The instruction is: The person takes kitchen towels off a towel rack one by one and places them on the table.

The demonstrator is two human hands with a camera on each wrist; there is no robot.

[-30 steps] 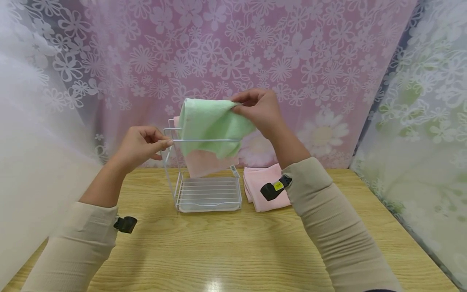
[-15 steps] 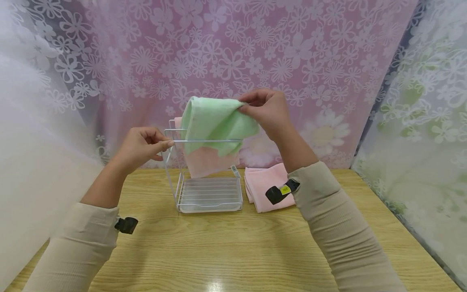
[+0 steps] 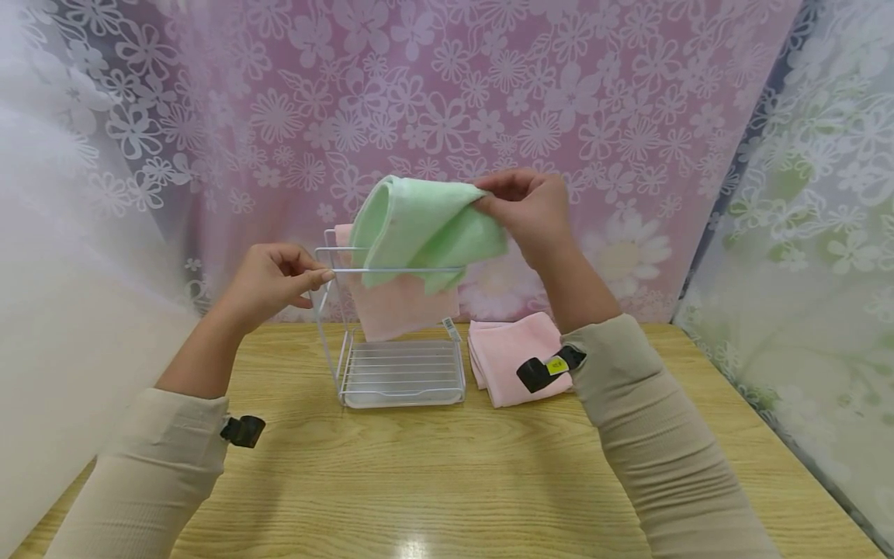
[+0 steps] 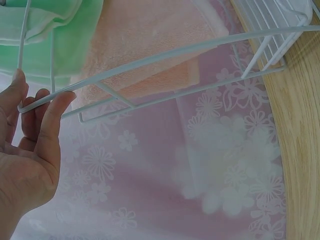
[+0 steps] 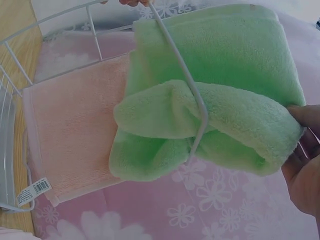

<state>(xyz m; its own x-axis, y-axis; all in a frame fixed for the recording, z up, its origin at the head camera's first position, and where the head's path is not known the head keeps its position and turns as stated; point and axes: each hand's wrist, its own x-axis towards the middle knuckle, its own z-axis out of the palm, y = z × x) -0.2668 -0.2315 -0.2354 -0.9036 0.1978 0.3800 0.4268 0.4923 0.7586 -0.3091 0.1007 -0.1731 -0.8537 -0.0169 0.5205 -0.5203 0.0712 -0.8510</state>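
A white wire rack [image 3: 401,270] with a slatted lower tray stands on the wooden table. At its upper left front corner my left hand [image 3: 272,279] grips the wire, with thumb and fingertips around the corner in the left wrist view. My right hand [image 3: 534,213] pinches the upper right end of a light green towel [image 3: 436,221], raised in a loose fold over the rack's top. The towel's lower edge dips behind the front bar, between the top bars. Behind it a pink towel [image 5: 77,130] hangs from the back bar, its upper part mostly hidden by the green one.
Right of the rack lies a folded pink towel [image 3: 513,353] on the wooden table [image 3: 419,481]. A barcode tag [image 5: 35,191] hangs at the rack's right side. Flowered curtains [image 3: 594,101] close off the back and sides.
My right hand has drawn the green towel to the right and slightly up, so its left fold gapes wider and its lower edge sits higher. My left hand stays on the rack corner.
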